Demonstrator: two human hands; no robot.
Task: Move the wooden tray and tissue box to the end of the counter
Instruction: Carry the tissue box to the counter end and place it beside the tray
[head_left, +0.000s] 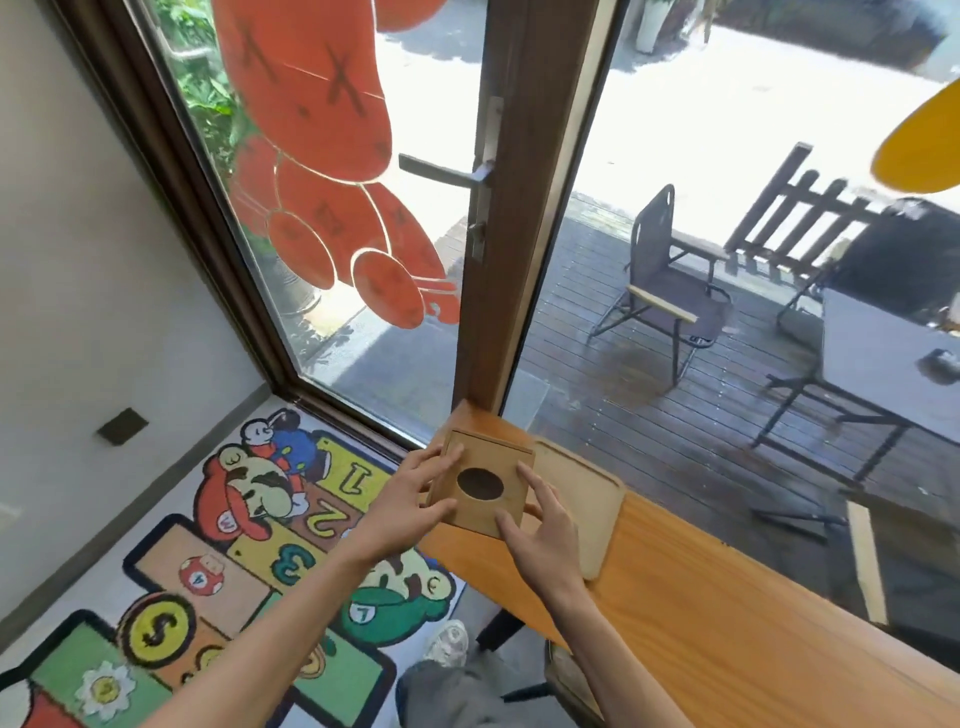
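Observation:
A square wooden tissue box (485, 486) with a dark oval hole in its lid sits at the far left end of the orange wooden counter (727, 613). My left hand (410, 499) presses against its left side, fingers spread over the lid's edge. My right hand (540, 525) holds its right front corner, fingers resting on the lid. A flat pale wooden tray (582, 499) lies on the counter just right of the box, partly hidden behind my right hand.
A brown window frame post (519, 234) rises right behind the counter's end, with a door handle (447, 174). A cartoon floor mat (249, 561) lies below on the left. A stool (519, 654) and my shoe sit under the counter.

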